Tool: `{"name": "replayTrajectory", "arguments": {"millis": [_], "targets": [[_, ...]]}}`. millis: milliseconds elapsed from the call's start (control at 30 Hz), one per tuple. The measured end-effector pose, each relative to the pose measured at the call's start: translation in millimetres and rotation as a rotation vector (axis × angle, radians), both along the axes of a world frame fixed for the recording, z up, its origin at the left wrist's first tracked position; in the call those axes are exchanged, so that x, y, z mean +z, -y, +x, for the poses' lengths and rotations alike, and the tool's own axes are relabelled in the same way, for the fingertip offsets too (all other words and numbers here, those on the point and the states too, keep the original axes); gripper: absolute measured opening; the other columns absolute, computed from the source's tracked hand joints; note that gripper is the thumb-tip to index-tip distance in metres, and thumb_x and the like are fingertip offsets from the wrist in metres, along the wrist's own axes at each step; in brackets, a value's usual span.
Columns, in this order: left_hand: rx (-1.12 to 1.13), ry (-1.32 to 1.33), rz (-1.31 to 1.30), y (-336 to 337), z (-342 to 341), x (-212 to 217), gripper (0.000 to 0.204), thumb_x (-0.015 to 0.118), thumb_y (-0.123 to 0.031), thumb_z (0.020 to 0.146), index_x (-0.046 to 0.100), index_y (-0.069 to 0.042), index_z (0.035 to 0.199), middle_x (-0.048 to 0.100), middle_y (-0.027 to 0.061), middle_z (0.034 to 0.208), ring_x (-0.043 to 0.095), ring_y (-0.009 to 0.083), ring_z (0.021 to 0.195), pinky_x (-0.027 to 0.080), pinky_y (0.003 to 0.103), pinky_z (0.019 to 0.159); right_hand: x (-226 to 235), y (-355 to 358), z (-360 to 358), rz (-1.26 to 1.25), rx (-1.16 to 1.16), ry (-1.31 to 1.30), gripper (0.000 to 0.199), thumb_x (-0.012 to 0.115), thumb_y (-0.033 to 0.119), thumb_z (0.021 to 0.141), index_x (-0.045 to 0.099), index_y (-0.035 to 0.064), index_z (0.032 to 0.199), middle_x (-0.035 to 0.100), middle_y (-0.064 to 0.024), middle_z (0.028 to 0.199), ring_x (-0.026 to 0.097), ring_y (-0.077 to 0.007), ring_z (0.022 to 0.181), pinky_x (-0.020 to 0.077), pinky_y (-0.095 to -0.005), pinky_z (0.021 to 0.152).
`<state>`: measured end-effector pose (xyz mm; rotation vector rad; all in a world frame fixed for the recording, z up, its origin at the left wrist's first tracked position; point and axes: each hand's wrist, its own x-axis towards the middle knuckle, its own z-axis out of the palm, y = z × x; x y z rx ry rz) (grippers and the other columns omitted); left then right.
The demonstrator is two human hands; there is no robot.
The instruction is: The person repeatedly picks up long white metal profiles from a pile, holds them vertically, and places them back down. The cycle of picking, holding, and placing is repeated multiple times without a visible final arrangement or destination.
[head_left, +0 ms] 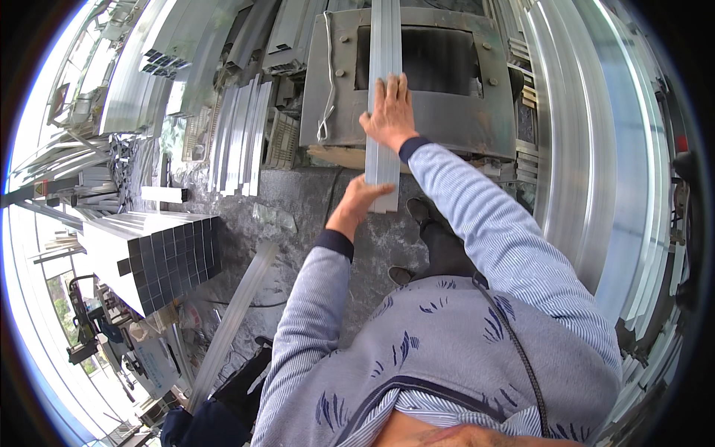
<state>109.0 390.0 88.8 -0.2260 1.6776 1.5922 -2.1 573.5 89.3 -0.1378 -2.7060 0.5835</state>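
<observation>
Smooth, glossy metal profile [385, 48] and rough, matt, probably concrete floor [369, 257]

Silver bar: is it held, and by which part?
The left hand seems to hold the bar at its near end, thumb on top; the right hand lies farther along.

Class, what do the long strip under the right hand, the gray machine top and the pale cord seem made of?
Long strip: probably satin aluminium, from its silvery sheen. Gray machine top: likely steel, dull and stained, with bolt heads; paint unclear. Pale cord: perhaps plastic or fabric, as it bends loosely.
</observation>
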Motion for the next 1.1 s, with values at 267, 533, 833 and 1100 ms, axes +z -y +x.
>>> {"name": "replayTrajectory", "arguments": {"millis": [267,533,833,1100], "targets": [[-0.026,0.024,-0.176,-47.4,-121.5,27.5,0.069,0.098,-0.034,0.089,0.066,0.003,0.138,0.078,0.0167,0.118,0.075,0.0254,0.109,0.061,0.043,0.083,5.2,-41.8,-125.6,0.146,-0.046,0.142,0.09,0.069,0.046,0.093,0.047,-0.004,0.165,0.036,-0.0314,0.175,0.025,-0.0531,0.166,0.022,-0.0588,0.136],[0.065,0.051,0.053,-0.8,-46.9,-16.1,0.055,0.097,-0.022,0.089,0.074,0.001,0.135,0.081,0.0092,0.114,0.078,0.0207,0.096,0.063,0.04,0.083,-6.0,3.7,-53.6,0.018,0.017,-0.012,0.084,0.074,0.033,0.088,0.052,-0.0065,0.158,0.038,-0.0344,0.168,0.03,-0.0574,0.161,0.0317,-0.0613,0.133],[0.035,0.06,0.044,53.2,100.2,-39.1,0.058,0.099,-0.026,0.088,0.074,-0.001,0.134,0.08,0.0093,0.116,0.077,0.0212,0.099,0.063,0.04,0.086,-6.4,53.5,97.0,-0.042,0.054,0.07,0.088,0.073,0.029,0.088,0.045,-0.0069,0.162,0.029,-0.0338,0.173,0.02,-0.0568,0.166,0.0262,-0.0612,0.136],[0.015,0.038,-0.009,98.4,206.4,-42.8,0.062,0.099,-0.029,0.087,0.073,-0.001,0.136,0.08,0.0094,0.119,0.076,0.0221,0.104,0.062,0.039,0.09,-11.4,97.0,204.4,-0.072,0.066,0.112,0.092,0.075,0.029,0.086,0.043,-0.0066,0.164,0.025,-0.0335,0.175,0.017,-0.0568,0.167,0.0214,-0.0609,0.138]]}}
